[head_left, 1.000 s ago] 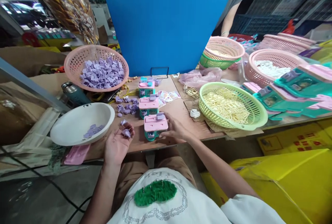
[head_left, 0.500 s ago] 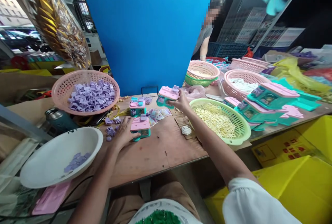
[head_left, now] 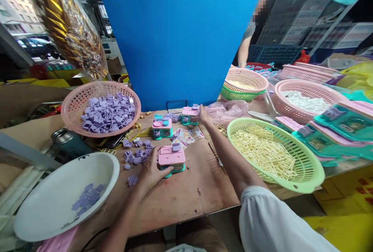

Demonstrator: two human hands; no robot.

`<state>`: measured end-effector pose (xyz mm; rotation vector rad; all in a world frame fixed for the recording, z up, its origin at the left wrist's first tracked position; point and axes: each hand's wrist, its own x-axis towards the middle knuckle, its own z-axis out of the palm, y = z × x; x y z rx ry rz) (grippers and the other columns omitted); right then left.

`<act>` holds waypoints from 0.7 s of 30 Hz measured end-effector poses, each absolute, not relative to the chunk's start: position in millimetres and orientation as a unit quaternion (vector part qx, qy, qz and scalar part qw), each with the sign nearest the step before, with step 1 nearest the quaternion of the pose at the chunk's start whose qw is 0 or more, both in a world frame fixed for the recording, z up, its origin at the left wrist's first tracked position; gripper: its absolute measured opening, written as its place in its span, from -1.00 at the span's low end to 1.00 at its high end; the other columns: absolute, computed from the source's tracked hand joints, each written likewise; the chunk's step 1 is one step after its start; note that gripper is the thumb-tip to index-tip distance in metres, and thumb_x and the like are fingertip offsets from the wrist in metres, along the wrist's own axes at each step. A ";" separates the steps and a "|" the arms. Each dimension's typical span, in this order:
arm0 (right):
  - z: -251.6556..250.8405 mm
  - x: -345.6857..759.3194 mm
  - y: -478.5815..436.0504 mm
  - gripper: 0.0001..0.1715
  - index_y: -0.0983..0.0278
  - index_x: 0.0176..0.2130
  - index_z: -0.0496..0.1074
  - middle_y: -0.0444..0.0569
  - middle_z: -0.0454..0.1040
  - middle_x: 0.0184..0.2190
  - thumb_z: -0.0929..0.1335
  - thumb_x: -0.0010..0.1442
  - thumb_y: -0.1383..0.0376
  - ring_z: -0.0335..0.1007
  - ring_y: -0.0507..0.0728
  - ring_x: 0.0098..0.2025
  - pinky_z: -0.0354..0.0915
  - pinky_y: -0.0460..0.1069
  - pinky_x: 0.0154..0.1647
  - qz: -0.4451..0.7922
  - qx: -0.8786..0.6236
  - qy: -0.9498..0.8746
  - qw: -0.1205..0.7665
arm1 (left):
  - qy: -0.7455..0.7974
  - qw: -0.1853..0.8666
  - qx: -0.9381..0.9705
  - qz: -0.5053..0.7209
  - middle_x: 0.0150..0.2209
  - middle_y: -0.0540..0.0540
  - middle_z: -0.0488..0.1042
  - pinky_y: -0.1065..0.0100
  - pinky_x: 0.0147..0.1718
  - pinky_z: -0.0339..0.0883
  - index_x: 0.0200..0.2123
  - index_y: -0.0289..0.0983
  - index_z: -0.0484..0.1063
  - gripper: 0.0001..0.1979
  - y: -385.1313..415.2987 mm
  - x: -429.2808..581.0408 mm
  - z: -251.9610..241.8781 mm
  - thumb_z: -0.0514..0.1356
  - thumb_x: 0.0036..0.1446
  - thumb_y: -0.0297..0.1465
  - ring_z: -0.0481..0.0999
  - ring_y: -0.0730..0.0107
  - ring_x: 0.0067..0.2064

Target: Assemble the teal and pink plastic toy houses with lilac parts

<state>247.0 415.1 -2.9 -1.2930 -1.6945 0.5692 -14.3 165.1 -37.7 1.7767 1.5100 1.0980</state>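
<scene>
My left hand grips the left side of a pink-topped teal toy box with a purple piece on its top, near the table's front. Farther back, my right hand is closed on the right side of a similar toy box, beside the foot of the blue board. A third toy box with round pink and blue parts on top stands between them, untouched. Printed sticker sheets lie right of it. Loose purple pieces are scattered left of my left hand.
A pink basket of purple pieces and a white basin are at left. The blue board rises behind. At right are a green basket of cream pieces and stacked teal toys. A person's arm shows behind.
The view has shifted left and closer. My right hand has moved its toy box back toward the board, beside the third one. My left hand still holds its box near the front.
</scene>
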 end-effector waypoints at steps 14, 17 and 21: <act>-44.4 238.4 225.5 0.43 0.19 0.57 -0.17 0.25 0.41 0.24 0.61 0.02 0.29 0.54 0.29 0.07 0.48 0.20 0.12 0.362 -0.341 -0.790 0.360 | 0.557 0.255 0.626 0.482 0.16 -0.19 0.43 0.08 0.28 0.31 0.16 -0.13 0.41 -0.56 131.9 -3.3 -46.0 0.18 0.20 -0.43 0.42 0.08 0.28; -42.6 266.8 229.6 0.39 0.19 0.57 -0.19 0.22 0.43 0.19 0.58 0.05 0.30 0.56 0.24 -0.03 0.51 0.18 0.05 0.337 -0.378 -0.769 0.390 | 0.593 0.301 0.570 0.483 0.01 -0.17 0.54 0.18 0.04 0.48 0.04 -0.15 0.51 -0.72 104.1 -8.4 -55.7 0.17 0.32 -0.26 0.57 0.12 0.06; -47.1 299.7 235.7 0.43 0.15 0.57 -0.24 0.27 0.21 0.41 0.56 0.02 0.29 0.36 0.39 0.30 0.35 0.29 0.28 0.250 -0.434 -0.779 0.376 | 0.618 0.383 0.517 0.452 -0.13 -0.15 0.61 0.26 -0.16 0.51 -0.02 -0.17 0.54 -0.65 74.7 0.3 -65.5 0.17 0.34 -0.08 0.63 0.18 -0.14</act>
